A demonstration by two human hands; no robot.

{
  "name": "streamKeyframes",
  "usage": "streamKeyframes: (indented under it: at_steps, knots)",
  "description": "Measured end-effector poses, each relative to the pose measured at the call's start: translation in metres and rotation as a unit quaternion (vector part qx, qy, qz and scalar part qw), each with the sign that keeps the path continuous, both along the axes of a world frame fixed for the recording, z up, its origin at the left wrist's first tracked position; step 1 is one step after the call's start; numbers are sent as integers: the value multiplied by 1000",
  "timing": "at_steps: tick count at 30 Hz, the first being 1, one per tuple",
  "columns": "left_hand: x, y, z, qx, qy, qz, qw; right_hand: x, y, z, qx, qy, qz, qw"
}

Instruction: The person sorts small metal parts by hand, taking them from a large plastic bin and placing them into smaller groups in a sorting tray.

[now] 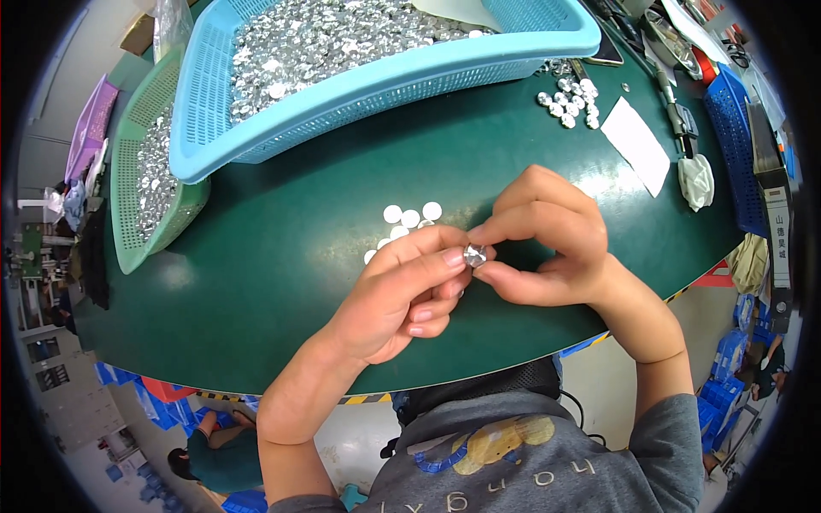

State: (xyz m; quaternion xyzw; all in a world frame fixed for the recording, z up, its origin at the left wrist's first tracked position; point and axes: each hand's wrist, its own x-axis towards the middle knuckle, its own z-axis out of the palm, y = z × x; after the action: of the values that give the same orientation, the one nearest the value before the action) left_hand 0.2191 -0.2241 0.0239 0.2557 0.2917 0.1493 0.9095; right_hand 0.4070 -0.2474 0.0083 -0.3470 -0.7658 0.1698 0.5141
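Between the fingertips of both hands is a small shiny silver metal part [475,255], held over the green table. My left hand [402,291] pinches it from the left, thumb on top and the other fingers curled. From the right, my right hand [547,239] pinches it between thumb and forefinger. Just beyond my left fingers lie several white round discs [410,219], some partly hidden by that hand. A blue plastic basket [342,91] full of small silver parts [325,47] stands farther off.
A green basket [190,209] with more silver parts is at the left. Loose round silver pieces [568,104] lie at the back right, near a white paper [637,145], a caliper-like tool [682,120] and a crumpled white bundle [696,183]. Another person [218,453] sits at lower left.
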Motion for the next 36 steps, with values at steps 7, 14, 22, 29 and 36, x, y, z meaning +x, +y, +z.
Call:
streamKeyframes:
  at_steps: [7, 14, 22, 29, 36]
  knots:
    - [-1, -3, -1, 3, 1, -4, 1000, 0, -3, 2, 7, -2, -1, 1000]
    - [0, -4, -3, 23, -20, 8, 1000, 1, -3, 3, 10, -3, -5, 1000]
    - [-2, -4, -5, 0, -43, 24, 999, 1, -5, 4, 5, 1, -5, 1000]
    - [0, 1, -1, 91, 16, 113, 989, -7, 3, -10, -50, -39, -46, 997]
    - [-1, 16, -13, 34, -3, 228, 973, -3, -4, -19, -93, -209, -88, 970]
